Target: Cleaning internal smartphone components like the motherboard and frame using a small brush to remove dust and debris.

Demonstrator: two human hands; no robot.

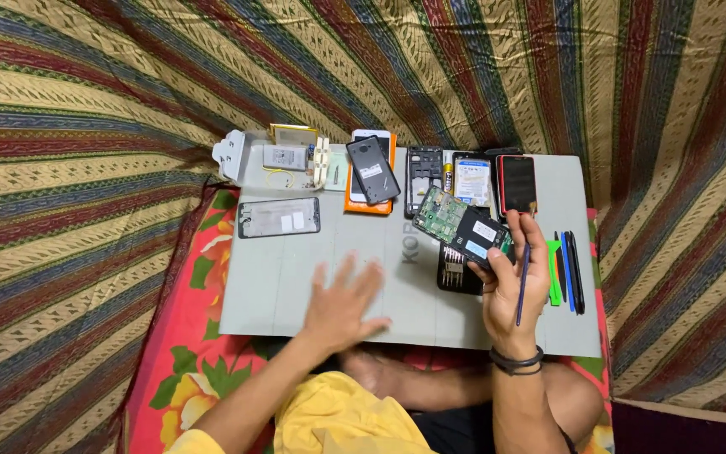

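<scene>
1. Basically, a grey mat [296, 286] lies mid-frame on a floral cloth; its lower left part is bare, giving room to move.
2. Upper left of the mat: a white tray [283, 160] with small parts, and below it a phone frame [279, 218] lying flat, apart from the rest.
3. Left hand [342, 307] hovers low centre, fingers spread open, holding nothing, slightly blurred.
4. Upper centre: an orange phone [370, 172] with a dark back cover on top, then more opened phones in a row along the far edge, kept clear of the working area.
5. Right hand [510, 277] at centre right grips an opened phone [464, 227], tilted up off the mat, board exposed; a blue tool [521, 286] is pinched in the same fingers.
6. Right edge: pry tools [566, 271] lie side by side, near that hand.
</scene>
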